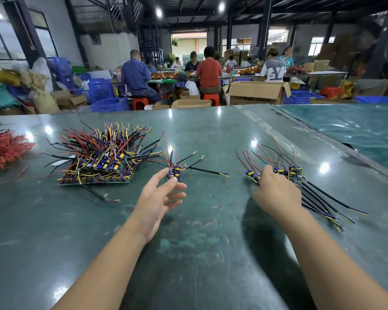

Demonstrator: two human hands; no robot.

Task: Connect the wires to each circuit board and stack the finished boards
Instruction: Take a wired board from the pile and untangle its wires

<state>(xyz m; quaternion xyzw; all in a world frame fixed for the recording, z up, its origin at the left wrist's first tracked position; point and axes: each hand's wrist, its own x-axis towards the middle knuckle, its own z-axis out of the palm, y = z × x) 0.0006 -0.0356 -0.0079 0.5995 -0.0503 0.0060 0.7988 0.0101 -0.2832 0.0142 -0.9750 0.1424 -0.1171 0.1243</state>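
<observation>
Bristling with red and black wires, small board [174, 174] lies flat.

Beyond my green table [210, 253], listed from its far edge:
- open cardboard box [255, 92], just past the far edge, right of middle
- blue plastic crates [109, 104], past the far edge, toward the left
- red stools [210, 98], behind the edge, under seated workers [207, 72]
- stacked cartons [320, 64], far back on the right

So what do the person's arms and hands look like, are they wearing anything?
Nothing is worn. Both forearms are bare right down to the bottom of the picture, with no sleeves showing. The left hand and right hand have no gloves, rings, watch or bracelets that can be seen.
</observation>
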